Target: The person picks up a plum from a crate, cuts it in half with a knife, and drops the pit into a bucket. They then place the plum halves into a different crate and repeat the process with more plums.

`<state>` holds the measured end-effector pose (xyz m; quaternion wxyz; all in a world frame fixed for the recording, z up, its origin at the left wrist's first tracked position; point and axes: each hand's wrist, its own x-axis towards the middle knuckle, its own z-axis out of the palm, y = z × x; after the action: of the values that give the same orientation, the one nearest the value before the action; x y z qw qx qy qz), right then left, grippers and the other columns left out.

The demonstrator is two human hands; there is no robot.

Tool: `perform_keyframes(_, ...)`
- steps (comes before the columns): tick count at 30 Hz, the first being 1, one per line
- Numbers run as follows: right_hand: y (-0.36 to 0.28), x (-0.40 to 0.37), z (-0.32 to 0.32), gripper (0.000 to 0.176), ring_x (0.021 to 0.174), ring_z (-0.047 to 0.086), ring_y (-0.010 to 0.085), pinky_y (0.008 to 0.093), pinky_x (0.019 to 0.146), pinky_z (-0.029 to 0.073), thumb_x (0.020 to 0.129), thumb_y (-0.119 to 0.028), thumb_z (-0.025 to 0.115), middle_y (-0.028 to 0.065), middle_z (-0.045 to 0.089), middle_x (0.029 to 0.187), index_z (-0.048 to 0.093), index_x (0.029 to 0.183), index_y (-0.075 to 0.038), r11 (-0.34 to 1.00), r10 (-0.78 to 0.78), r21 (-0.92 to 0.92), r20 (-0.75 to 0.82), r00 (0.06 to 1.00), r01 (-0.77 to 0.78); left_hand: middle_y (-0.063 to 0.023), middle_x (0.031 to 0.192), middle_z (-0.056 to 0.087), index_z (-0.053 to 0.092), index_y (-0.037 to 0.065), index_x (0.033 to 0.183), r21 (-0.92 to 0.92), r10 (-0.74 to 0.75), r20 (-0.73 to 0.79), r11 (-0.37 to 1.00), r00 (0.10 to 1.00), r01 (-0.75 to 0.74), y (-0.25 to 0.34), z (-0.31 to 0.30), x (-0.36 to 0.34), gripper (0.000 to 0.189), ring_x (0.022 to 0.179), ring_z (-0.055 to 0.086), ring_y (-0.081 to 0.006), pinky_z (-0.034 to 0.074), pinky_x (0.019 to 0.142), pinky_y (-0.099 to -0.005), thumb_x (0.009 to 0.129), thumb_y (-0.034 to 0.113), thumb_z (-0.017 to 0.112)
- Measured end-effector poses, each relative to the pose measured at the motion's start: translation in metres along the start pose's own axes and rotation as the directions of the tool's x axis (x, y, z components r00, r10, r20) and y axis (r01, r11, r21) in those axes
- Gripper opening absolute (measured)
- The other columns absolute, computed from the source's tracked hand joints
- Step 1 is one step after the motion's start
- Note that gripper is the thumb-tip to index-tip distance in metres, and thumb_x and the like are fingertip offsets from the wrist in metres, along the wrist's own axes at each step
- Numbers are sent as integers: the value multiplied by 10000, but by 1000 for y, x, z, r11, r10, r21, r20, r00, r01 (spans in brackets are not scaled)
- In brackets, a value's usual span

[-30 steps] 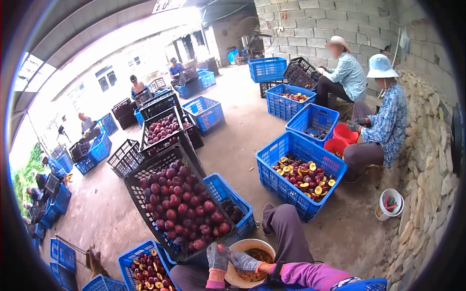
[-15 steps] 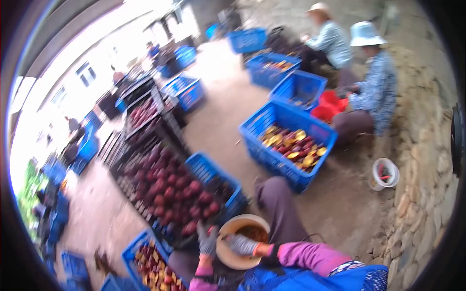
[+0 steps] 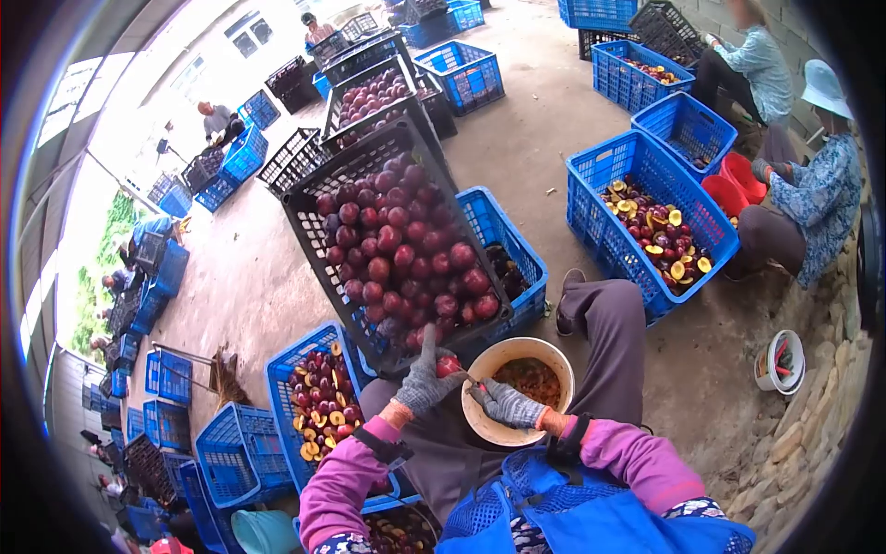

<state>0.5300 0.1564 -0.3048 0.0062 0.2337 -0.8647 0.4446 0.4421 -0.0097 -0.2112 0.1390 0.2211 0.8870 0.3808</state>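
My left hand (image 3: 426,380), in a grey knit glove, grips a red plum (image 3: 448,367) with its index finger stretched out. In my gloved right hand (image 3: 509,404) is a small knife (image 3: 472,379), its blade pointing at the plum. Much of its handle is hidden by my fingers. Both hands are over the left rim of a pale bucket (image 3: 469,414) between my legs, which holds brownish pulp or pits. Just beyond my left hand, a black crate (image 3: 309,242) full of whole plums (image 3: 406,245) sits tilted towards me.
Blue crates of cut plums stand at my left (image 3: 277,392) and front right (image 3: 591,254). A white bucket (image 3: 764,369) with red-handled tools is by the stone wall (image 3: 794,448). A co-worker (image 3: 817,198) sits at right beside red basins (image 3: 724,194). More crates and people are farther off.
My view has swung left and sharpened, so the crates and co-workers appear farther right and higher. My hands stay by the bucket's rim, with the plum and knife now plainer to see.
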Motion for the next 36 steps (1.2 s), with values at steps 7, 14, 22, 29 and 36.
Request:
perform_keyframes(7, -27, 14, -14, 250, 509, 510, 373, 437, 468, 370, 860, -227, 471, 208, 521, 640, 494, 858, 22, 1000, 26, 20, -179, 984, -23, -132, 989, 574, 47, 50, 1362, 40, 105, -11, 994, 994, -104, 13, -25, 0, 1015, 908, 579, -272, 451, 814, -345, 637, 167, 748)
perform_keyframes(14, -35, 21, -54, 252, 552, 546, 346, 425, 489, 400, 852, -206, 479, 218, 561, 675, 492, 946, 27, 878, 453, 113, 121, 883, -465, -123, 983, 576, 295, 30, 1284, -71, -34, 30, 997, 999, 36, -23, -45, -17, 703, 913, 572, -225, 458, 810, -338, 712, 165, 682)
perform_keyframes(22, 30, 118, -31, 318, 634, 581, 353, 457, 532, 444, 827, -189, 454, 231, 577, 836, 430, 1102, -32, 853, 316, -409, -87, 945, -323, -105, 869, 527, 418, 66, 1080, -913, -507, 14, 344, 862, 217, -54, -9, -38, 335, 674, 577, -190, 510, 553, -278, 840, 257, 553)
perform_keyframes(29, 38, 143, -7, 458, 1046, 451, 425, 454, 718, 462, 796, -126, 445, 218, 511, 1065, 362, 1235, -26, 765, 186, -634, 46, 981, -115, -61, 769, 551, 478, 127, 1024, -967, -718, -18, 190, 696, 171, -75, 18, -29, 444, 508, 545, -200, 455, 442, -283, 799, 507, 519)
perform_keyframes(36, 37, 134, -15, 342, 1004, 485, 371, 405, 799, 413, 801, -198, 472, 189, 537, 1024, 486, 1107, -44, 739, 116, -669, 13, 993, -77, -35, 695, 548, 542, 149, 914, -958, -866, 89, 60, 492, 279, -35, 23, -13, 478, 453, 495, -178, 363, 361, -265, 747, 595, 516)
